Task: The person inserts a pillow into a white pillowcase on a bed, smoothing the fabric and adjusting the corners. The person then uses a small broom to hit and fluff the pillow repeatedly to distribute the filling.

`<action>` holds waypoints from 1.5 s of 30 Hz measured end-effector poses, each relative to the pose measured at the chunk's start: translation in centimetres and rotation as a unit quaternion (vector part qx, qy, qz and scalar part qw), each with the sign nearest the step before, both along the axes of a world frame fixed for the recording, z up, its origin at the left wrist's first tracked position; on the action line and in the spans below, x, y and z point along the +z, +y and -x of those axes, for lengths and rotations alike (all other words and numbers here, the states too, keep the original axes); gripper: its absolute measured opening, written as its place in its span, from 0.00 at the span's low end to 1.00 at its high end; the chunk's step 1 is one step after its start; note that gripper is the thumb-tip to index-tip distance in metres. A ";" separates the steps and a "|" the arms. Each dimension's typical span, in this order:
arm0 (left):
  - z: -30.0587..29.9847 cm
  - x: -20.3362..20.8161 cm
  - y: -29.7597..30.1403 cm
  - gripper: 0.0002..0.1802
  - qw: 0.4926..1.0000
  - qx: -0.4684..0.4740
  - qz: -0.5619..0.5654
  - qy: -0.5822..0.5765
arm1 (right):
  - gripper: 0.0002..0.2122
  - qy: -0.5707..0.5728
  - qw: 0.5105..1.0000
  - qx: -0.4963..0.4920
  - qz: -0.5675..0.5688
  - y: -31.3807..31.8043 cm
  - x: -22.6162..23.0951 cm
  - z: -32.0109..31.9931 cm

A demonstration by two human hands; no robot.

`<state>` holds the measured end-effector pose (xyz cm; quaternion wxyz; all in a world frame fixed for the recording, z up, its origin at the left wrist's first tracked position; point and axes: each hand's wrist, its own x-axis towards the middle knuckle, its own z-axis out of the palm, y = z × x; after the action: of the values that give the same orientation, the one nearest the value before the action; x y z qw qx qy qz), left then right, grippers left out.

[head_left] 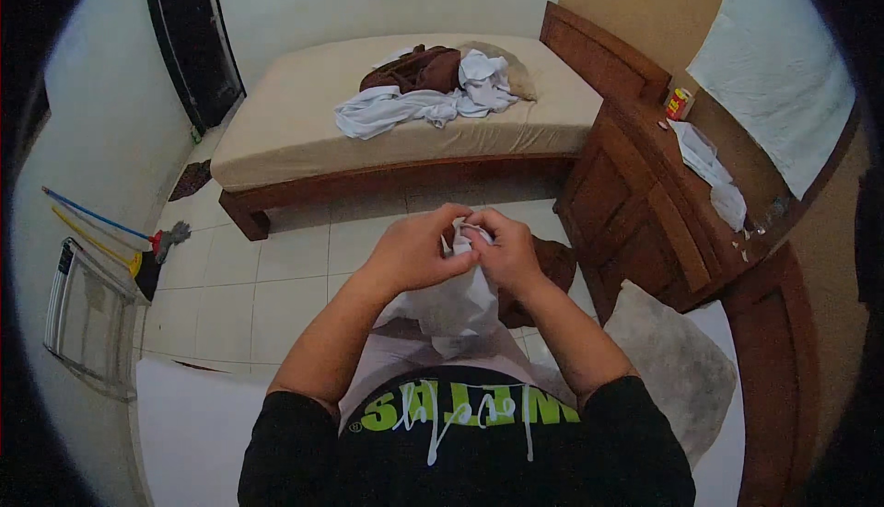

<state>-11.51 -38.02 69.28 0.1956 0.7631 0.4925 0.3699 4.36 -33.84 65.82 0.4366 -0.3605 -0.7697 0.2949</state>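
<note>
At the centre, the left hand (408,254) and right hand (511,254) nearly meet, fingers and thumbs pinching the bunched top of a white cloth (458,300), which hangs toward six o'clock. At twelve o'clock, a bed (295,106) bears crumpled brown and white fabrics (433,83); a grey pillow (677,360) lies at four o'clock, long-handled brooms (146,272) at nine.

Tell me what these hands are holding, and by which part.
The left hand and right hand hold a thin white sheet by its bunched upper end; the rest hangs below. Whether it is cloth or plastic cannot be told.
</note>
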 end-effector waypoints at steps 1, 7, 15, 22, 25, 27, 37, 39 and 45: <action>0.0 0.2 0.4 0.18 0.999 -0.009 0.001 0.039 | 0.07 -0.017 1.000 0.001 -0.023 0.1 0.3 0.2; 1.5 0.6 2.3 0.13 0.987 0.027 0.042 0.155 | 0.09 -0.141 0.984 0.016 -0.105 1.1 1.1 0.2; 10.2 2.8 3.9 0.10 0.961 0.226 -0.136 0.078 | 0.14 -0.305 0.926 -0.221 -0.016 6.2 -5.5 -5.8; 18.4 -2.3 6.0 0.09 0.944 0.302 -0.054 0.119 | 0.10 -0.449 0.862 -0.164 0.168 8.9 -4.5 -10.8; 19.6 -4.4 8.4 0.08 0.967 0.252 0.021 -0.045 | 0.11 -0.294 0.928 -0.212 0.089 11.4 -4.1 -12.0; 19.2 -2.5 8.0 0.07 0.935 0.226 0.003 -0.274 | 0.12 -0.038 0.970 -0.240 -0.002 10.4 -0.8 -11.4; 15.2 -15.5 3.4 0.07 0.910 0.216 0.219 0.277 | 0.14 -0.463 0.863 -0.140 0.146 6.9 -12.7 -14.1; 15.4 -18.0 3.7 0.08 0.905 0.223 0.281 0.228 | 0.15 -0.460 0.863 -0.149 0.149 7.8 -13.5 -15.3; 13.7 -7.0 8.6 0.08 0.961 0.267 0.007 -0.076 | 0.15 -0.107 0.933 -0.314 -0.138 9.9 0.7 -15.9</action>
<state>-25.22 -29.42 62.26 0.1326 0.5722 0.6643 0.4623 20.21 -23.98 66.54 0.4670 -0.5497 -0.6926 -0.0067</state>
